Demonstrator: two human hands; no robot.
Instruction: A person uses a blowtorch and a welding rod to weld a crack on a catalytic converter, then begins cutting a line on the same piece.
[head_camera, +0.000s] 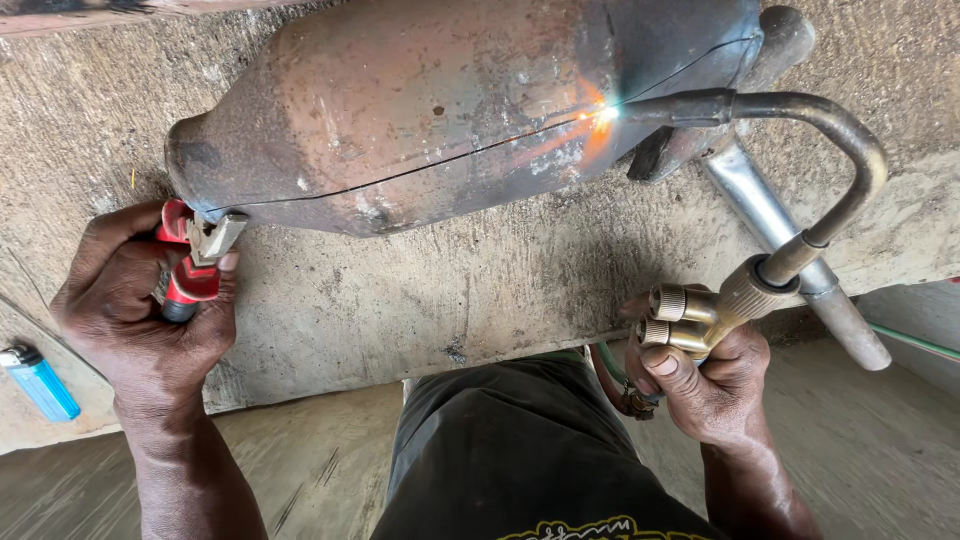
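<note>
Head view: left hand (140, 300) clamps red-handled pliers (192, 262) on the rusty metal canister (420, 110) (cutting underway); right hand (705, 375) grips the brass torch (745, 285), needing steady travel along the scored line.

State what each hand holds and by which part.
Left hand grips red-handled pliers by the handles. Right hand holds the brass torch by its handle, below the valve knobs.
</note>
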